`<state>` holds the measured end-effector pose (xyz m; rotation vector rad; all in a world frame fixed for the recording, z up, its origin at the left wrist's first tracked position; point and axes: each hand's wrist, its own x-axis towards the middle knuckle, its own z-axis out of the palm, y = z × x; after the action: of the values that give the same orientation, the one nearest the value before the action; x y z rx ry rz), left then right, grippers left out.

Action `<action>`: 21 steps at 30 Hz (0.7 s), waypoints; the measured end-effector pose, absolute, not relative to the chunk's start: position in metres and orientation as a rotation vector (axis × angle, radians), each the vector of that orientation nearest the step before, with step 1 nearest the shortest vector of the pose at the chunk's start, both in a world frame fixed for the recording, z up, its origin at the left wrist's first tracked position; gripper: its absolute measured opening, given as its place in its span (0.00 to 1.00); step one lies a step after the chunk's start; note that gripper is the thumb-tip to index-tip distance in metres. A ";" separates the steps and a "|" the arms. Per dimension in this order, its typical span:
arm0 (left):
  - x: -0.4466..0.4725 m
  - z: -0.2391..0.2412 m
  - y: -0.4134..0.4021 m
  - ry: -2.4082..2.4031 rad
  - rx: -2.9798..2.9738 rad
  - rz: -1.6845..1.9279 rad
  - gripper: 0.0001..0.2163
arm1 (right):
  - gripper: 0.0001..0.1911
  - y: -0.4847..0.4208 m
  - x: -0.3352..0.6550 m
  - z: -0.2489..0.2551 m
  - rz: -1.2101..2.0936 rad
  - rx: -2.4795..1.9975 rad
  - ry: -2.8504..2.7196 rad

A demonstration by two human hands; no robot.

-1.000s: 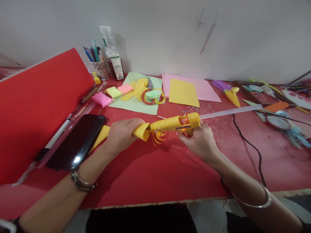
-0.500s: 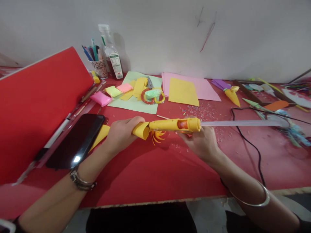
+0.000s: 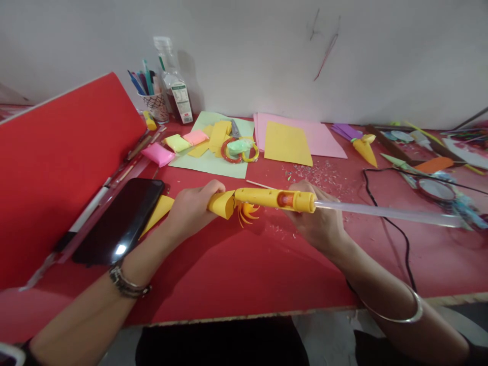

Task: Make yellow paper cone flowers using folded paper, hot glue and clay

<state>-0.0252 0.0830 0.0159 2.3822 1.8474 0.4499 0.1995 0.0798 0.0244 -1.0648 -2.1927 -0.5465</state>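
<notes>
My right hand (image 3: 320, 218) is wrapped round the handle of a yellow hot glue gun (image 3: 259, 196), whose tip points left. A long clear glue stick (image 3: 389, 212) juts from its rear toward the right. My left hand (image 3: 190, 211) grips a rolled yellow paper cone (image 3: 221, 205), its open end facing the gun's tip. Whether the tip touches the paper, I cannot tell. Below the tip show thin curled orange-yellow paper strips (image 3: 247, 213); what they are attached to is hidden. A flat yellow paper piece (image 3: 158, 216) lies beside my left wrist.
A black phone (image 3: 122, 221) and a red board (image 3: 64, 168) are on the left. Behind stand a pen cup (image 3: 154, 104) and a glass bottle (image 3: 179, 96). Coloured sheets (image 3: 287, 142) and a paper carrot shape (image 3: 365, 152) lie at the back. A black cord (image 3: 400, 234) runs at right.
The rear of the glue gun has swung slightly toward me, so the clear glue stick now slants lower on the right. My left hand and the paper cone have barely moved.
</notes>
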 end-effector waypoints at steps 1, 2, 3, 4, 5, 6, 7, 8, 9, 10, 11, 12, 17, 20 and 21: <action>-0.025 0.016 0.083 1.834 2.376 0.447 0.08 | 0.04 0.080 0.200 0.024 -0.577 -1.055 -2.184; -0.026 0.016 0.083 1.814 2.372 0.444 0.08 | 0.04 0.080 0.200 0.024 -0.606 -1.045 -2.177; -0.026 0.016 0.084 1.793 2.368 0.441 0.08 | 0.04 0.080 0.201 0.024 -0.629 -1.036 -2.177; -0.026 0.015 0.084 1.770 2.365 0.439 0.08 | 0.04 0.079 0.201 0.025 -0.648 -1.029 -2.182; -0.026 0.015 0.084 1.751 2.361 0.437 0.08 | 0.04 0.079 0.201 0.025 -0.668 -1.027 -2.189; -0.026 0.015 0.084 1.736 2.357 0.438 0.08 | 0.04 0.078 0.201 0.025 -0.687 -1.030 -2.200; -0.027 0.015 0.085 1.723 2.352 0.439 0.08 | 0.05 0.078 0.201 0.026 -0.706 -1.033 -2.211; -0.027 0.015 0.085 1.712 2.345 0.441 0.08 | 0.05 0.077 0.201 0.026 -0.724 -1.031 -2.215; -0.026 0.015 0.085 1.703 2.337 0.445 0.08 | 0.05 0.077 0.201 0.027 -0.738 -1.023 -2.209; -0.026 0.016 0.085 1.693 2.329 0.447 0.07 | 0.05 0.076 0.201 0.027 -0.745 -1.016 -2.203; -0.026 0.016 0.085 1.685 2.322 0.452 0.07 | 0.05 0.076 0.201 0.028 -0.745 -1.010 -2.201; -0.026 0.016 0.085 1.679 2.317 0.455 0.07 | 0.05 0.076 0.201 0.028 -0.742 -1.007 -2.201; -0.026 0.016 0.084 1.727 2.314 0.462 0.07 | 0.05 0.077 0.203 0.028 -0.706 -1.098 -2.194; -0.028 0.011 0.085 1.752 2.334 0.487 0.09 | 0.04 0.079 0.204 0.025 -0.635 -1.172 -2.136; -0.028 0.009 0.085 1.753 2.335 0.506 0.10 | 0.03 0.080 0.204 0.024 -0.604 -1.171 -2.117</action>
<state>-0.0279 0.0854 0.0095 2.3354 1.7525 0.5057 0.2041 0.0799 0.0239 -1.1710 -2.1169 -0.6035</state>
